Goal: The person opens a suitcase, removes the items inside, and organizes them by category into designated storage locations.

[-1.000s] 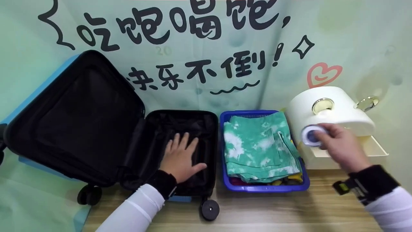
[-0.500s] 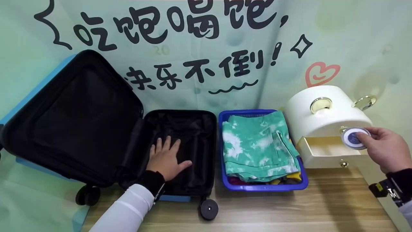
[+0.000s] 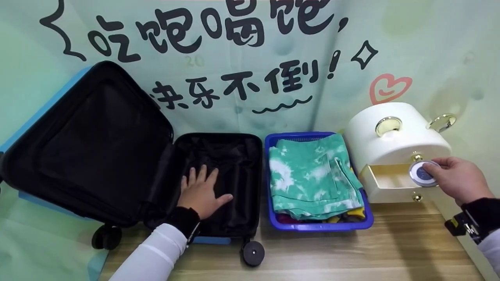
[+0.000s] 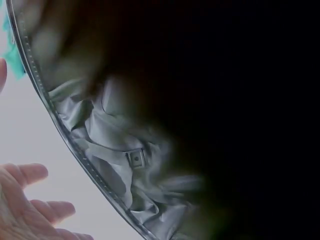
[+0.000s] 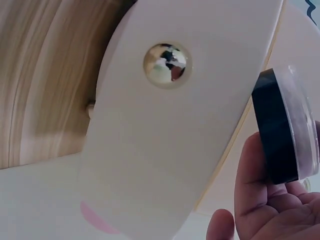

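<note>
My right hand [image 3: 461,179] pinches a small round jar [image 3: 422,174] with a blue and white label on top, over the pulled-out drawer [image 3: 390,192] of a white rounded box [image 3: 390,144]. In the right wrist view the jar [image 5: 277,130] shows a dark base and a clear rim, close to the drawer's edge, with the drawer's gold knob [image 5: 167,65] to its left. Fingers spread, my left hand [image 3: 201,195] hovers over the open black suitcase [image 3: 256,187], holding nothing. The left wrist view shows the crumpled dark lining [image 4: 110,130] near that hand.
Between the suitcase and the white box stands a blue basket [image 3: 322,226] with a folded green tie-dye cloth [image 3: 312,175]. The suitcase lid [image 3: 93,148] leans back at the left. A printed curtain [image 3: 242,113] hangs behind. A wheel [image 3: 253,253] sticks out in front.
The right hand has carried the jar rightward, then slightly left and down over the drawer. The left hand has shifted a little left over the suitcase, then stayed still.
</note>
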Available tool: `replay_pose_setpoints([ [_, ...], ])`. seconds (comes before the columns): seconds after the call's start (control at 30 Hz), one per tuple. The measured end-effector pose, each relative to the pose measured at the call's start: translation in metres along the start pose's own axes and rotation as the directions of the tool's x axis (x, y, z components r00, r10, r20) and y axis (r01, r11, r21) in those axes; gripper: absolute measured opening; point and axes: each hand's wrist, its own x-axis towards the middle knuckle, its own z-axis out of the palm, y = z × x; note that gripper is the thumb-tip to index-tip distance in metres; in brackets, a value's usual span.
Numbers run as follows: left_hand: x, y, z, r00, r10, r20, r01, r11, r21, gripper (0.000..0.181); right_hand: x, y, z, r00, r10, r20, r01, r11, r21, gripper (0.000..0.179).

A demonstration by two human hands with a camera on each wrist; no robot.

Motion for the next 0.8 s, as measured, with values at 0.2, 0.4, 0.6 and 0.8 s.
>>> replay_pose_setpoints([
  [0.2, -0.003, 0.005, -0.005, 1.000, 0.007, 0.004, -0.007, 1.000, -0.007, 0.099, 0.001, -0.001, -0.001, 0.998, 0.014, 0.058, -0.013, 1.000, -0.017, 0.067],
  [0.4, -0.004, 0.008, -0.007, 1.000, 0.017, 0.000, -0.017, 1.000, -0.013, 0.098, 0.004, 0.000, -0.004, 0.992, 0.009, 0.127, 0.001, 0.996, -0.084, 0.067],
  [0.6, -0.003, 0.006, -0.006, 1.000, 0.016, -0.007, -0.016, 1.000, -0.011, 0.098, 0.012, -0.002, -0.003, 0.977, 0.051, 0.205, -0.043, 0.998, -0.040, 0.066],
  [0.8, -0.003, 0.008, -0.007, 1.000, 0.013, -0.007, -0.013, 1.000, -0.003, 0.097, 0.020, -0.001, 0.007, 0.977, 0.043, 0.207, -0.028, 0.997, -0.072, 0.054],
])
